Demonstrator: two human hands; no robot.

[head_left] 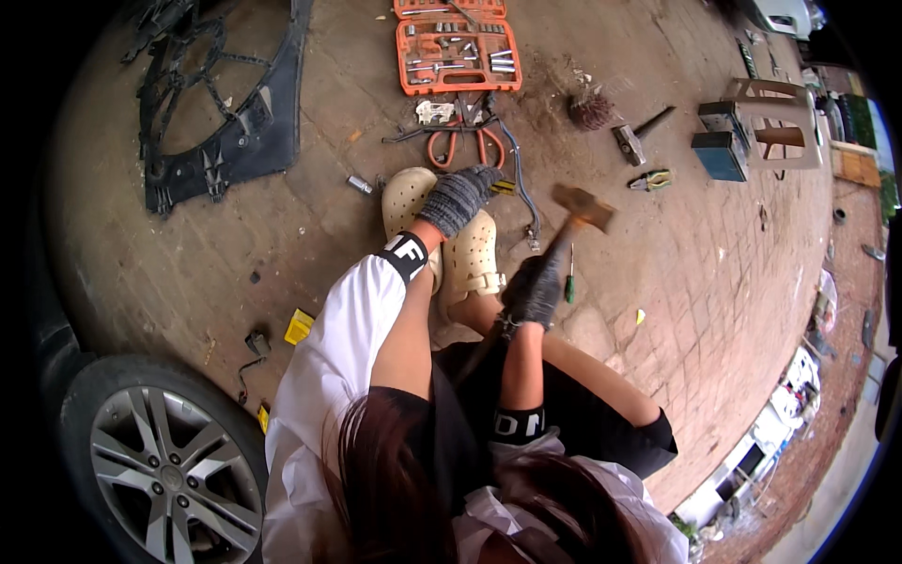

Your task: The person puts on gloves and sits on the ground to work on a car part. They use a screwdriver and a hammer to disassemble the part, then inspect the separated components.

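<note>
My right hand (533, 293), in a dark glove, is wrapped round the handle of a hammer (583, 208). The rusty head is raised in front of it and slightly blurred. My left hand (458, 201), in a grey knit glove, reaches over the cream clogs (474, 248) on my feet. Its fingers are curled in, and whatever they grip is hidden beneath them. A small yellow and black piece (505, 188) shows just beside those fingertips; I cannot tell whether they touch it. Ahead lie pliers with red handles (465, 143) and a dark cable (522, 179).
An orange socket set case (458, 58) lies open ahead. Another hammer (638, 137), green-handled pliers (649, 180), a screwdriver (569, 277) and a blue box (720, 155) are to the right. A black plastic frame (246, 132) and a car wheel (169, 475) are on the left.
</note>
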